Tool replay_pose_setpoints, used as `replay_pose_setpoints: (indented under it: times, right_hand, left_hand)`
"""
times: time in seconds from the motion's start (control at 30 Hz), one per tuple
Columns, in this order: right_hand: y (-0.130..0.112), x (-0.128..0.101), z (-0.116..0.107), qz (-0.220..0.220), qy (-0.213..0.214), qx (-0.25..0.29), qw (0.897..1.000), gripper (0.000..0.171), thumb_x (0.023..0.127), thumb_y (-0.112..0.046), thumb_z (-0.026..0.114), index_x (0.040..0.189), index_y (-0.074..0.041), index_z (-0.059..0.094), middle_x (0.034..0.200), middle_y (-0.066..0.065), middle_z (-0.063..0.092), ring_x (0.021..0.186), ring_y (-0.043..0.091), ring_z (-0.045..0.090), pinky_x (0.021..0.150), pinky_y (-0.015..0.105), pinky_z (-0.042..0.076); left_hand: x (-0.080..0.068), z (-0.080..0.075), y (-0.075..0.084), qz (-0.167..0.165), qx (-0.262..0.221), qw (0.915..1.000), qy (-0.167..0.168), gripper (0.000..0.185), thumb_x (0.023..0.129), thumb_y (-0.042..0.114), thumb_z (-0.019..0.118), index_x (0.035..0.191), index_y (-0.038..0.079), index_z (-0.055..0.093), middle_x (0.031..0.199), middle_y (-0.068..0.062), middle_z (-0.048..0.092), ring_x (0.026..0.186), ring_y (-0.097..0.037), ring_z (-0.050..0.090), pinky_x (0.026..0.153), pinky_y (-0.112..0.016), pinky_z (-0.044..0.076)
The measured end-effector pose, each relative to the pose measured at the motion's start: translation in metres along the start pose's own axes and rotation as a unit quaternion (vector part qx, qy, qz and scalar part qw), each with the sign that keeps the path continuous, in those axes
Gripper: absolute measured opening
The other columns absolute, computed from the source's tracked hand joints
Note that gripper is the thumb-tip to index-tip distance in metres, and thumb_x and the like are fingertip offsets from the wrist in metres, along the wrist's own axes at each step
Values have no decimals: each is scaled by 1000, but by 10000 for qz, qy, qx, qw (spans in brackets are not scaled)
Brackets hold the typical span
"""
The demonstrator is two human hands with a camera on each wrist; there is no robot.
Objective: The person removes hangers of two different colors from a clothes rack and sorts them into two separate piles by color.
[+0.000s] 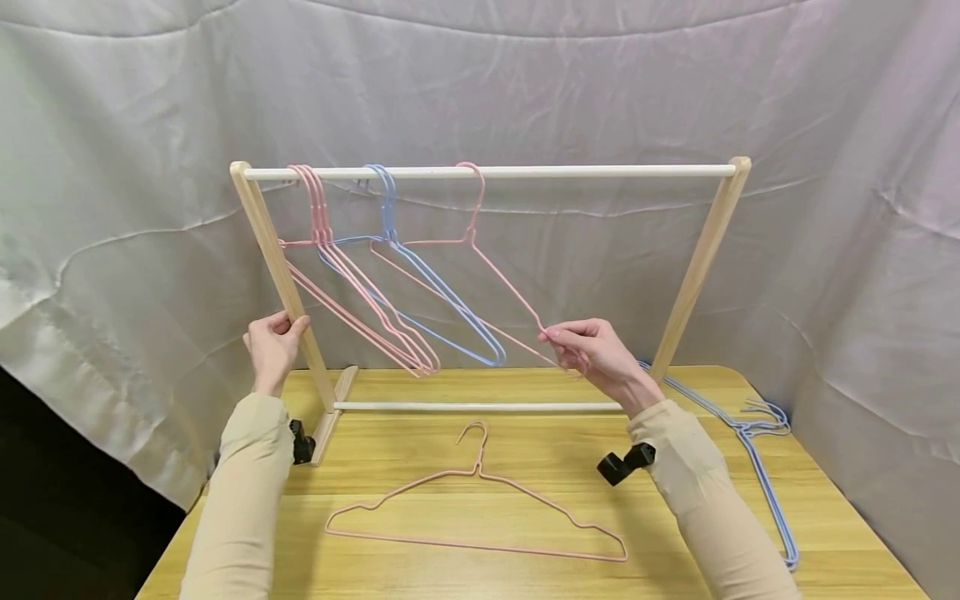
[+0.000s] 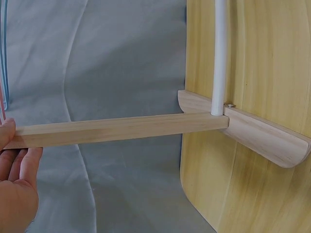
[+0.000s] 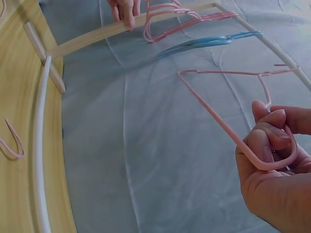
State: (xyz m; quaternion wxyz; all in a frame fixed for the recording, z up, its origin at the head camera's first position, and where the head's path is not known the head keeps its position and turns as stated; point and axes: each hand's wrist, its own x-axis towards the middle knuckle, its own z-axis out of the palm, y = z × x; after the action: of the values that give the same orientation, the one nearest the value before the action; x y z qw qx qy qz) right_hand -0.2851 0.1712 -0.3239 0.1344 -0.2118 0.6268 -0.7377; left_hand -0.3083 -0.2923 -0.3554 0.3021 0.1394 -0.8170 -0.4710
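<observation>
You are working over a pale wooden tabletop [image 1: 420, 533] filling the lower frame, with wrinkled grey cloth [image 1: 120, 167] hanging all around. Your left hand [image 1: 272, 346], at centre left, is gripping the rack's slanted left post [image 1: 279, 275]. Your right hand [image 1: 596, 350], at centre right, is pinching the lower corner of a pink hanger [image 1: 480, 250] hooked on the top rail [image 1: 600, 171]; that grip is clenched on the wire. The right wrist view is showing the wire bend curling round your fingertips [image 3: 272, 124], probably thumb and forefinger. Another pink hanger [image 1: 480, 508] is lying flat at lower centre; blue hangers [image 1: 757, 450] are lying at the right edge.
</observation>
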Motion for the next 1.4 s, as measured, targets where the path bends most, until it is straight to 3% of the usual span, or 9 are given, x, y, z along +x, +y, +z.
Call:
replay_pose_setpoints:
  times: [0.3,0.5,0.63,0.73,0.83,1.0,1.23,1.4]
  right_hand:
    - [-1,-2,2,-83,56,255,9996,30,101,-4,56,89,-15,80,66,-6,60,54,7,37,53,20,31]
    - [-1,-4,2,-197,54,274,9994,29,100,-3,56,89,-14,80,66,-6,61,55,8,38,54,23,28]
    - [-1,-6,1,-267,44,281,9992,29,101,-4,56,89,-14,80,66,-6,60,55,10,36,55,27,22]
    - [-1,-9,0,-313,32,338,9989,30,101,-3,55,89,-14,80,66,-6,61,56,10,36,55,25,25]
    - [1,-11,-3,-327,43,408,9986,31,101,-2,55,89,-14,81,67,-5,62,56,9,37,56,21,31]
    - [4,-15,-8,-406,-44,396,9984,33,102,-2,53,90,-16,81,67,-7,62,54,10,35,55,29,18]
    - [9,-25,-17,-619,-333,316,9970,29,102,-4,53,95,-14,80,68,-7,60,57,15,28,55,35,13]
    - [12,-33,-25,-705,-456,368,9958,32,103,-1,50,96,-11,79,71,-6,62,60,17,28,59,33,16]
  left_hand:
    - [0,-1,1,-33,44,10000,-12,30,94,21,72,115,1,75,113,-25,70,73,16,44,97,-24,40]
    - [0,-2,1,-24,48,10000,9,30,93,21,72,115,0,75,112,-24,71,69,20,44,86,-13,38]
    - [0,-2,1,-43,62,10000,-11,30,93,22,72,116,1,75,113,-24,70,70,19,44,91,-17,41]
    - [0,-2,1,-49,61,10000,-32,31,93,22,72,116,2,75,113,-23,70,72,18,44,98,-25,42]
    - [0,-1,1,-32,62,10000,-22,31,93,22,72,116,1,75,113,-24,70,69,21,44,94,-21,42]
    - [0,-2,0,-6,71,10000,-24,31,93,22,72,115,0,75,113,-25,71,64,24,44,79,-8,37]
    - [0,-3,1,-90,91,9999,-39,32,93,23,72,117,2,75,114,-23,71,73,17,44,83,-12,38]
    - [-1,-3,2,-50,73,10000,-41,32,94,21,72,117,0,74,114,-24,71,66,22,45,76,-8,38]
